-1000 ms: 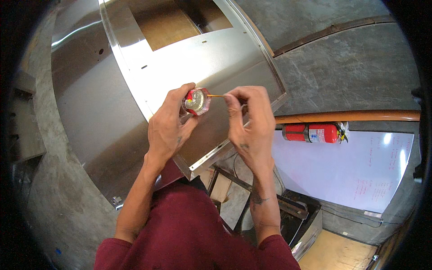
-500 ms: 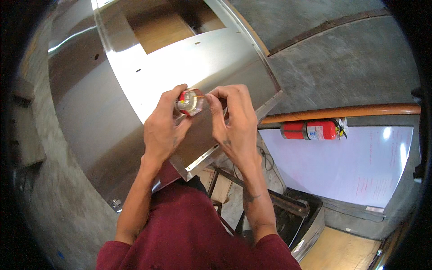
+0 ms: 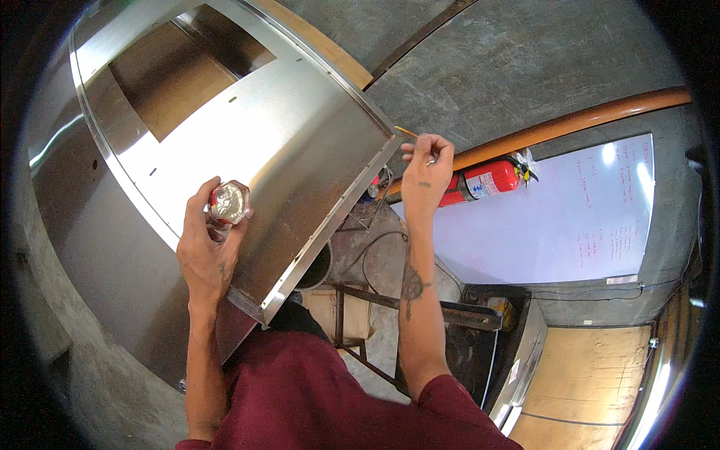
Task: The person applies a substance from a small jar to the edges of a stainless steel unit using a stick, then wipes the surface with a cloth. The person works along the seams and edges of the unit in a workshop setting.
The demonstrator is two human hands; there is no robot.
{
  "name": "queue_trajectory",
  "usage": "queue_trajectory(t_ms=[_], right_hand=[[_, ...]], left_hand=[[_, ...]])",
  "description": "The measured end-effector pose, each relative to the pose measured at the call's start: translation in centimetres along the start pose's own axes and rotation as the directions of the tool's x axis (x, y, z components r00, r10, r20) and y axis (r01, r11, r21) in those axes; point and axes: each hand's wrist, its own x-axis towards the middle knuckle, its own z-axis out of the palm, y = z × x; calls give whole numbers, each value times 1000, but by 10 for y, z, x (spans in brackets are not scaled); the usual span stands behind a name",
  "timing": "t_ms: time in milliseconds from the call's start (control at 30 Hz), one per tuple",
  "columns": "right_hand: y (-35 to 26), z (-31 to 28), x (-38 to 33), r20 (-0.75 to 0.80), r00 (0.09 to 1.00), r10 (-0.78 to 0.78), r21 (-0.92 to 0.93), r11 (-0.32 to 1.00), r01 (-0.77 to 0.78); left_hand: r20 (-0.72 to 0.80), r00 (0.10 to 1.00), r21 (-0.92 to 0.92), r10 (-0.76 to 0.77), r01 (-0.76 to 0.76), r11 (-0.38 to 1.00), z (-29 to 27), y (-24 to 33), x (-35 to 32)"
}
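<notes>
My left hand (image 3: pixel 205 255) is closed round a small clear faceted bottle (image 3: pixel 230 202) with a silvery top and a bit of red at its side. It holds the bottle over a large shiny sheet-metal piece (image 3: pixel 300 127). Off the right edge of that metal, my right hand (image 3: pixel 425 178) is raised, its fingers pinching a thin yellow strip (image 3: pixel 406 132) that sticks out to the left. The fingertips partly hide the strip's lower end.
The metal piece has a rectangular opening and a flanged edge (image 3: pixel 315 240). Beyond my right hand are an orange pipe (image 3: pixel 570 120), a red fire extinguisher (image 3: pixel 491 180) and a whiteboard (image 3: pixel 540 225). A dark metal frame (image 3: pixel 457 315) stands low on the right.
My hands have moved apart: the left one went left and down with the bottle, the right one went right with the yellow strip. The view has turned to the right.
</notes>
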Motion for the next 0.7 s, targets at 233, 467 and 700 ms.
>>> queue_trajectory(t_ms=[233,467,700], right_hand=[[113,-9,44,-76,997,22,-98,995,-29],[125,4,41,-113,992,54,-101,993,-66],[127,7,45,-127,991,28,-180,982,-51]], left_hand=[[4,1000,27,12,-12,1000,-1,2,1],[-15,999,28,40,-40,999,0,2,1],[-8,998,34,56,-56,998,0,-4,-1]])
